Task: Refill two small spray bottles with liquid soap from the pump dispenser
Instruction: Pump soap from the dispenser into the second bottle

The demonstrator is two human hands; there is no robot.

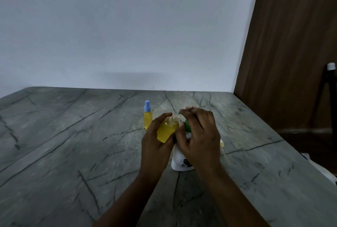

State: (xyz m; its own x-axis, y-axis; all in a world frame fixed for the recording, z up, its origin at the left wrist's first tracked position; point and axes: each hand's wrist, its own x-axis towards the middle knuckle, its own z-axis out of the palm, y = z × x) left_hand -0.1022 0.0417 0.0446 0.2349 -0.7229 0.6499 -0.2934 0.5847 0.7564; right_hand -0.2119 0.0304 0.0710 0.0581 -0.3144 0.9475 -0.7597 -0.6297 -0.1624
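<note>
Left hand (155, 144) grips a tilted, uncapped clear yellow-filled spray bottle (166, 132) to catch soap while right hand (198, 135) curls over the green-topped white pump dispenser (177, 163).

No text can be read: the only printing is a small dark mark on the white pump dispenser (176, 160), half hidden behind the right hand (198, 135) and too blurred to make out.

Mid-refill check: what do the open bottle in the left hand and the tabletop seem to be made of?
The open bottle: probably clear glossy plastic; yellow liquid shows through and the neck has moulded threads, though glass is possible. The tabletop: grey stone or stone-look laminate, dull sheen, dark veins.
</note>
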